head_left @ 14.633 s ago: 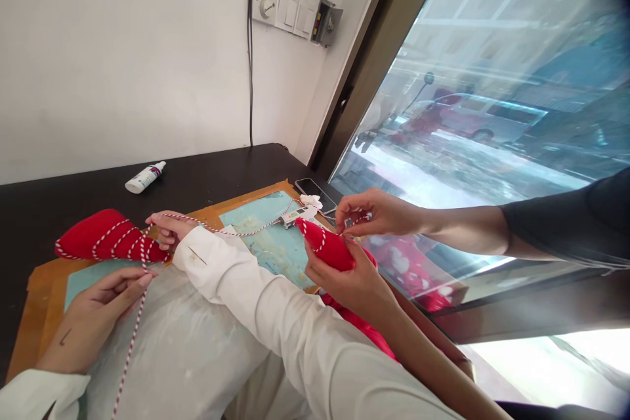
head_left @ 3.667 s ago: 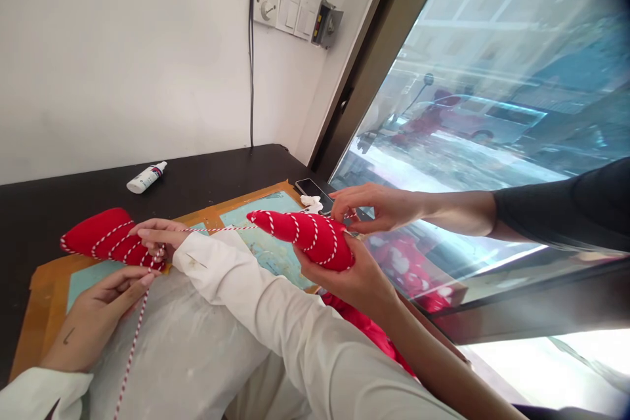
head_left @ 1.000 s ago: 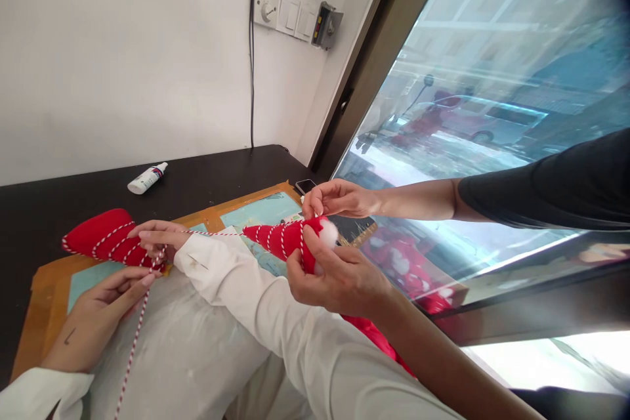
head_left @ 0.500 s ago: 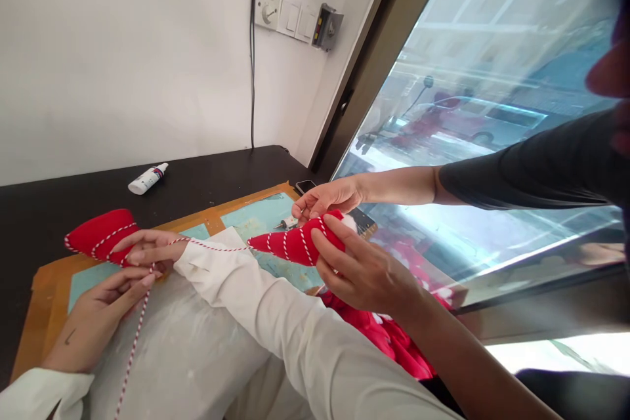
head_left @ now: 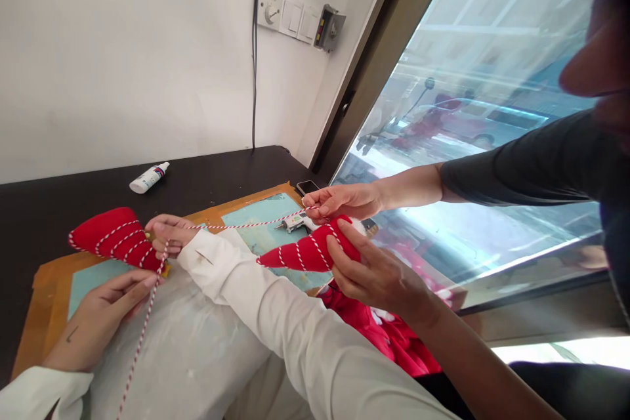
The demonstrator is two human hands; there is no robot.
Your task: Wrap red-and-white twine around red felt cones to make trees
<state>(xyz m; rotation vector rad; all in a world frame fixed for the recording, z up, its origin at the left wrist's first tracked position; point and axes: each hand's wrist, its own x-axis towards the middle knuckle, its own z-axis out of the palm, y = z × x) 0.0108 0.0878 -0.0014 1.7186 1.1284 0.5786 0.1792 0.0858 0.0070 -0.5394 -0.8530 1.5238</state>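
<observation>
My left hand (head_left: 115, 298) pinches the lower right end of a red felt cone (head_left: 115, 236) wound with red-and-white striped cord (head_left: 144, 331). Beside the cone, my right hand (head_left: 172, 235) has its fingers closed on the cord. Some of that grip is hidden. One length of cord hangs down past my left fingertips; another stretches right, towards a co-worker's hand (head_left: 344, 200). The co-worker's other hand (head_left: 378, 272) holds a second red cone (head_left: 305, 251), also wrapped in striped cord, with white fluff at its wide end.
A white bottle (head_left: 149, 178) lies on the black table (head_left: 211, 174). A glue gun (head_left: 298, 222) rests on the blue mat (head_left: 256, 210) behind the second cone, near a phone (head_left: 308, 188). Red fabric (head_left: 384, 335) lies at the right. The co-worker's arms reach in beside the window.
My right hand has come off the red cone's side to its right, uncovering more cord windings. The co-worker's far hand now pulls a stretch of cord taut, and the second cone has shifted slightly right.
</observation>
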